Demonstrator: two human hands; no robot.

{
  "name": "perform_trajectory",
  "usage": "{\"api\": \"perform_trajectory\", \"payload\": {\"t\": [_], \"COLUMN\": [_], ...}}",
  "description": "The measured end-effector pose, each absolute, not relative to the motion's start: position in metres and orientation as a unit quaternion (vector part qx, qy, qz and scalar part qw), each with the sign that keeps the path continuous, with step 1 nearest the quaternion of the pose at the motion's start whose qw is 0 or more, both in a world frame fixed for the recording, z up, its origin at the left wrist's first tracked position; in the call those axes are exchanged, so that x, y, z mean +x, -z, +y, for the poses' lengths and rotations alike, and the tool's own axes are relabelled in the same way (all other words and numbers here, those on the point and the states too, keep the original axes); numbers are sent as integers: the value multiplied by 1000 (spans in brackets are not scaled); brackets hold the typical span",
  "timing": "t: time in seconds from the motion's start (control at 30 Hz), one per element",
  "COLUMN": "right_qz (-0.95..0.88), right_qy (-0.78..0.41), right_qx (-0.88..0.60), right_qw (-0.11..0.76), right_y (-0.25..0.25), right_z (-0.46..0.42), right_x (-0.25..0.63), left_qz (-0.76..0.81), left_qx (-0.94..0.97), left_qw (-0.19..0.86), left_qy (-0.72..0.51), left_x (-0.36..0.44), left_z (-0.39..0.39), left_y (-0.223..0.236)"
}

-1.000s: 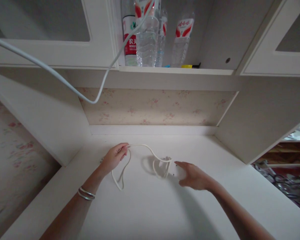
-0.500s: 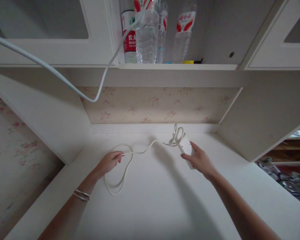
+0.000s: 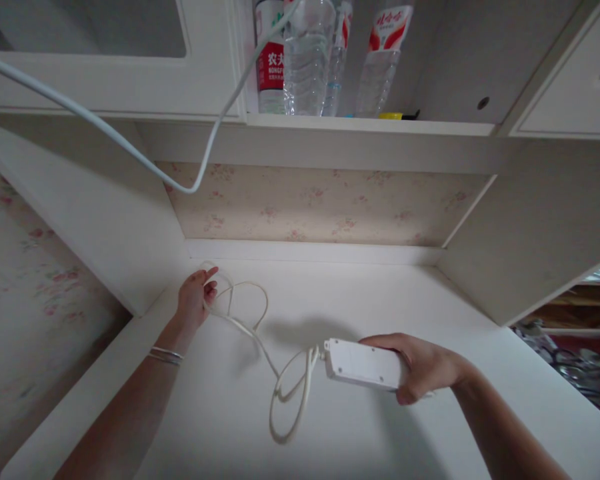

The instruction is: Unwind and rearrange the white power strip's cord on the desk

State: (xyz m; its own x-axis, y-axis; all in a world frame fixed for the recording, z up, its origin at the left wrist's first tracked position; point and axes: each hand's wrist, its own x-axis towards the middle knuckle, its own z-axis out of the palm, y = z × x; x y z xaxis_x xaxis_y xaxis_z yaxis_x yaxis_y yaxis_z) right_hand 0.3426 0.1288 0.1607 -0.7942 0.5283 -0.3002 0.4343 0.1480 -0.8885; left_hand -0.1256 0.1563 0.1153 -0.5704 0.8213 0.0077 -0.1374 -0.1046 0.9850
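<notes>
1. Spreading beneath everything, the white desktop (image 3: 230, 427) ends far off at a raised back edge (image 3: 315, 251); open room lies between the forearms and beyond the right wrist.
2. The upper cabinet (image 3: 115, 87) spans the far side, bottles (image 3: 307, 67) on its shelf; left side panel (image 3: 95, 207) and right side panel (image 3: 535, 213) bound the space below.
3. A pale cable (image 3: 145, 160) hangs across the cabinet front, well apart from the hands.
4. The white cord (image 3: 267, 357) loops between the hands, joining the block's left end.
5. The right hand (image 3: 425, 370) grasps the block's right end, thumb on the near side.
6. The left hand (image 3: 195, 297) pinches the cord loosely, index finger extended.
7. The white block (image 3: 365, 363) is right of centre, long axis left to right, cord end pointing left, right end slightly nearer.
</notes>
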Motion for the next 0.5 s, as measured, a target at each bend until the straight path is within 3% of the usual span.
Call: {"api": "perform_trajectory", "payload": {"t": [0.13, 0.2, 0.3, 0.37, 0.5], "right_qz": [-717, -682, -667, -678, -704], "right_qy": [-561, -561, -543, -526, -516], "right_qx": [-330, -349, -374, -376, -344], "right_qw": [248, 312, 347, 349, 346], "right_y": [-157, -157, -161, -164, -171], "right_z": [139, 143, 144, 143, 134], "right_x": [355, 356, 350, 341, 317], "left_qz": [670, 708, 744, 732, 563], "left_qx": [359, 386, 471, 596, 789], "left_qw": [305, 267, 154, 46, 98], "left_qy": [-573, -528, -449, -326, -223], "left_x": [-128, -130, -121, -100, -25], "left_z": [152, 146, 134, 125, 109], "left_y": [-98, -94, -93, -96, -103]}}
